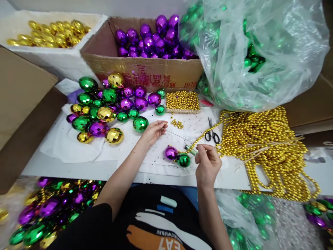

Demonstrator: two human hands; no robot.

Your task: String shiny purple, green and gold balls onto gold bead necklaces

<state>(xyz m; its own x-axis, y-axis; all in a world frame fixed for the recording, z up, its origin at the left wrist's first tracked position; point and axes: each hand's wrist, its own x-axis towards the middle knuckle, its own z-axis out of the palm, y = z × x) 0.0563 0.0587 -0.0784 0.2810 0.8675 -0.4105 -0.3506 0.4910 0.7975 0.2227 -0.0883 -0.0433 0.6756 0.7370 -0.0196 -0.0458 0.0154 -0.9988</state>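
My left hand (156,132) is closed in a pinch on one end of a thin dark thread (179,136), and a tiny gold bead seems to show at the fingertips. The thread runs taut to my right hand (208,162), whose fingers are pinched on its other end. Below the thread lie a purple faceted ball (171,152) and a green faceted ball (183,160), joined to a gold bead strand (205,135). A small green spool (191,150) sits beside them. Several loose gold beads (177,124) lie just beyond my left fingertips.
Black scissors (212,133) lie beside a heap of gold bead strands (260,146). Behind are a gold bead tray (182,101), a cardboard box (145,71) of purple balls and a plastic bag (273,69) with green balls. Mixed balls (105,114) cluster at left.
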